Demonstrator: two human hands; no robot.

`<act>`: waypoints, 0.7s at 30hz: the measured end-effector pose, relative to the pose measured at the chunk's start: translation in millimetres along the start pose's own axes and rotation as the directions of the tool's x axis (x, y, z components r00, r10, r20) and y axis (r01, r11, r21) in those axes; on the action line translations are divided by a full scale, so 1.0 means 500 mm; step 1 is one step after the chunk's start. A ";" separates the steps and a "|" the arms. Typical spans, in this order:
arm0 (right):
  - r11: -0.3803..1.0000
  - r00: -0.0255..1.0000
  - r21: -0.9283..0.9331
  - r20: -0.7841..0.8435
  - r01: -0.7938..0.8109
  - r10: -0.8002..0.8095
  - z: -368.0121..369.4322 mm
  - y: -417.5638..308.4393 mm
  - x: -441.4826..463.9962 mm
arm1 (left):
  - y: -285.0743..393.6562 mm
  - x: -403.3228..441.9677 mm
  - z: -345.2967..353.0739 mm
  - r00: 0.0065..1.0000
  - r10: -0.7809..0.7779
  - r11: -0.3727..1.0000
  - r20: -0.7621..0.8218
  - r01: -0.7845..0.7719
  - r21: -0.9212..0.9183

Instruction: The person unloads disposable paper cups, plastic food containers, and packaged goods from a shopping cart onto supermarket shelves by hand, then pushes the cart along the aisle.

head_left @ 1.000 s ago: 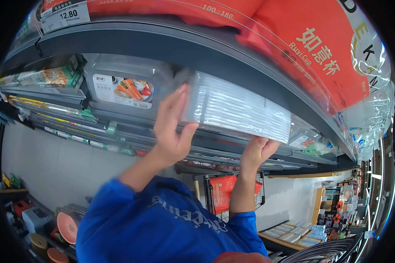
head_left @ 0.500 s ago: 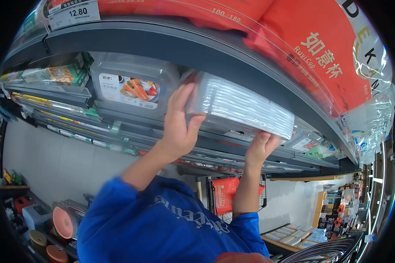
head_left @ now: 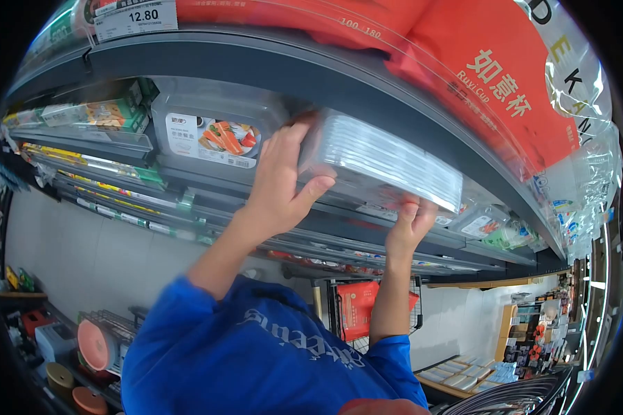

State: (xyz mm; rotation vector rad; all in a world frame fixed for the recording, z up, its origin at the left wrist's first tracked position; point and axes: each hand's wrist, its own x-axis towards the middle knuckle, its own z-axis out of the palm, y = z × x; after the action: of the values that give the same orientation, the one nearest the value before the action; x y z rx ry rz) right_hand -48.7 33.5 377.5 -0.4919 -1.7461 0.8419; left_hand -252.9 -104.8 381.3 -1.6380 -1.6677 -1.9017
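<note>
A clear, film-wrapped stack of plastic food containers (head_left: 387, 162) is tilted at the front of the shelf, its layered rims facing me. At its left end, my left hand (head_left: 280, 173) has its fingers along the side and its thumb on the lower edge. My right hand (head_left: 412, 225) grips the lower right corner from beneath, thumb in front; some of its fingers are hidden behind the pack. Just left of my left hand stands another clear container pack (head_left: 214, 138) with a food-picture label.
Overhead runs a dark shelf edge (head_left: 256, 69) with red cup bags (head_left: 491, 83) and a price tag (head_left: 138, 19). Green boxes (head_left: 104, 111) lie to the left. A shopping cart (head_left: 374, 311) with a red package stands below, near my right arm.
My left hand has shifted slightly left and down at the pack's end, its thumb reaching further along the lower edge. The stack stays in nearly the same place.
</note>
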 end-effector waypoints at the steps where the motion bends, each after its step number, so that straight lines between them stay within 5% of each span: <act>1: 1.000 1.000 -0.005 -0.005 0.015 -0.015 0.003 0.000 0.001 | 0.000 0.003 -0.004 1.000 0.003 1.000 0.011 -0.003 0.014; 10: 0.978 0.991 -0.174 -0.051 0.113 -0.123 0.012 -0.007 0.010 | 0.012 0.031 -0.014 0.998 0.055 0.991 -0.007 -0.054 0.121; 18: 0.976 0.986 -0.148 -0.032 0.157 -0.164 -0.021 0.047 0.006 | 0.005 0.020 -0.015 0.998 0.019 0.991 0.055 -0.027 0.133; 20: 0.989 0.990 -0.046 0.019 -0.141 0.142 -0.032 0.009 -0.022 | 0.002 0.007 -0.013 0.999 0.008 0.996 0.051 -0.013 0.093; 21: 0.986 0.985 -0.025 0.027 -0.167 0.168 -0.037 0.006 -0.037 | 0.000 0.001 -0.012 0.999 0.005 0.997 0.048 -0.008 0.075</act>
State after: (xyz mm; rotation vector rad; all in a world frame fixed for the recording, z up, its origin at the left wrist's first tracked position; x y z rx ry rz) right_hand -25.7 28.4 366.2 -0.6511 -1.7603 0.9524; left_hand -256.9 -109.1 382.9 -1.6705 -1.7274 -1.7876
